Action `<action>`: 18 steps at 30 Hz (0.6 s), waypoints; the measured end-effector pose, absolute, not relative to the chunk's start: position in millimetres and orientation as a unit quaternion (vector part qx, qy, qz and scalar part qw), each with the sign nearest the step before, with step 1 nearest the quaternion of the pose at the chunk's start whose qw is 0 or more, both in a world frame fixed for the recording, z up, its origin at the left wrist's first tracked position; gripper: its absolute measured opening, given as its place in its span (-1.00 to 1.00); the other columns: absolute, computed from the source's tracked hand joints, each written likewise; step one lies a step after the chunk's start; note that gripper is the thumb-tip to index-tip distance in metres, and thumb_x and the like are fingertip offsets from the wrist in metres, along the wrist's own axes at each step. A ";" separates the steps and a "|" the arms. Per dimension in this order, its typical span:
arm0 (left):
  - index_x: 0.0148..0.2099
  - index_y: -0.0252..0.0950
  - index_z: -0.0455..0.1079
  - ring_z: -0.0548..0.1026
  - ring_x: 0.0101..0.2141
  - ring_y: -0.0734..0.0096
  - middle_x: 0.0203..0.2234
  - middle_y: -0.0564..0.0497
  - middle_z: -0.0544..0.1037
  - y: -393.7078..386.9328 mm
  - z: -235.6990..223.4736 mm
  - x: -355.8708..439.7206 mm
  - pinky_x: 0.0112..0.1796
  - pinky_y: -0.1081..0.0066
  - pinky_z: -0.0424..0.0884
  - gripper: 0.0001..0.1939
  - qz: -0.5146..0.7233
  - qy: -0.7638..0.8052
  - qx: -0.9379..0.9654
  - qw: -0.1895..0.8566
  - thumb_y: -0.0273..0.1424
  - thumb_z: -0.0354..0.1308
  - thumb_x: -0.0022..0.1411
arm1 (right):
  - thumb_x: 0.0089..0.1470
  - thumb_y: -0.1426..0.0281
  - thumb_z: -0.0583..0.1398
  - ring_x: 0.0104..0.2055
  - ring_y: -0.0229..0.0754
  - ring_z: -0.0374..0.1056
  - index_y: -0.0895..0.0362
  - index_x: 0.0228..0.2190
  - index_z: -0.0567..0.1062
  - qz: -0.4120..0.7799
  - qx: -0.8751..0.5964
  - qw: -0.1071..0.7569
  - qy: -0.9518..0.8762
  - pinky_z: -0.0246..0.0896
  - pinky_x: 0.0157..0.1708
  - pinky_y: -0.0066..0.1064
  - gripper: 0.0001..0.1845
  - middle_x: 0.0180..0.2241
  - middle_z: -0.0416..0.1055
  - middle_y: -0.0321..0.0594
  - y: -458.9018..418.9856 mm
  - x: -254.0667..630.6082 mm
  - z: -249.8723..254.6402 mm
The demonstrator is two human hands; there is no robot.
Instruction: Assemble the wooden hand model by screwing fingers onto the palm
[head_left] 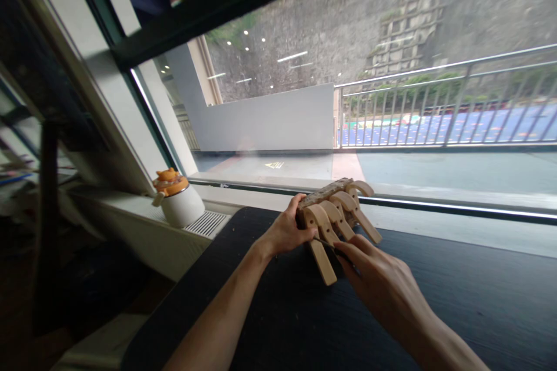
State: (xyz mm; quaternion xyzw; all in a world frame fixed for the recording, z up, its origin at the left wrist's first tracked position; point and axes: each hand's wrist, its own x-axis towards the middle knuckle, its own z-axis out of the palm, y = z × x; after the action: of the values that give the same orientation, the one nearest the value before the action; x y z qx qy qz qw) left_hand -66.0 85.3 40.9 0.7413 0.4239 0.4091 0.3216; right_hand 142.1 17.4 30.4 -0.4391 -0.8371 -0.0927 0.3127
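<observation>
A wooden rack point(319, 213) with several curved, jointed pale wooden pieces and a rough bark-like back rests on the black table point(278, 313). My left hand point(289, 229) grips its left end, thumb in front and fingers behind. In my right hand point(376, 266) is a thin dark tool, apparently a screwdriver point(325, 243). Its shaft points left, towards the rack and my left thumb. The fingers hide most of its handle, and whether the tip touches the wood I cannot tell. Small dark holes show in the wooden pieces.
On the sill at left stands a white cup point(183, 206) with an orange lid, beside a slatted vent point(209, 223). A large window point(278, 122) rises behind the table's far edge, with a metal railing point(448, 104) outside. The table's rounded left corner drops off near the sill.
</observation>
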 end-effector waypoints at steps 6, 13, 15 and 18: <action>0.21 -0.19 0.00 0.44 -0.23 0.39 -0.15 0.00 0.45 85.5 41.2 -67.1 -0.23 0.45 0.39 -0.23 0.404 0.435 0.741 0.315 -0.46 0.25 0.00 | 0.14 0.46 0.07 -0.46 -0.24 0.43 -0.01 -0.15 0.42 -0.100 -0.467 0.294 -0.828 0.11 -0.59 -0.44 -0.74 -0.33 0.44 -0.33 15.3 140.3 30.7; 0.25 -0.21 -0.06 0.45 -0.24 0.38 -0.14 -0.03 0.45 85.2 41.6 -66.7 -0.25 0.45 0.40 -0.18 0.405 0.431 0.733 0.335 -0.47 0.25 0.00 | -0.02 0.69 0.03 -0.40 -0.20 0.39 0.05 -0.03 0.34 -0.127 -0.422 0.230 -0.867 0.09 -0.56 -0.42 -0.47 -0.28 0.41 -0.24 8.5 136.4 37.7; 0.25 -0.21 -0.06 0.45 -0.23 0.38 -0.14 -0.03 0.45 85.3 40.7 -66.7 -0.25 0.44 0.41 -0.18 0.406 0.431 0.731 0.338 -0.47 0.25 -0.01 | -0.03 0.71 0.04 -0.36 -0.18 0.39 0.05 -0.10 0.38 -0.136 -0.410 0.239 -0.869 0.11 -0.53 -0.42 -0.51 -0.30 0.40 -0.23 7.9 137.1 39.1; 0.25 -0.20 -0.05 0.46 -0.22 0.37 -0.14 -0.03 0.46 85.8 39.5 -66.9 -0.24 0.43 0.41 -0.18 0.407 0.433 0.731 0.336 -0.47 0.26 -0.01 | -0.02 0.68 0.06 -0.32 -0.15 0.38 0.04 -0.16 0.41 -0.141 -0.403 0.257 -0.867 0.13 -0.50 -0.42 -0.58 -0.31 0.39 -0.24 8.1 138.6 39.1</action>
State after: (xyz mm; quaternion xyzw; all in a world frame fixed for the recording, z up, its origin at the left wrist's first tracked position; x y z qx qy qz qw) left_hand -66.9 85.8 39.5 0.7312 0.4325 0.4065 0.3361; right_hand 138.6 8.1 39.1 -0.4032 -0.8669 -0.1414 0.2566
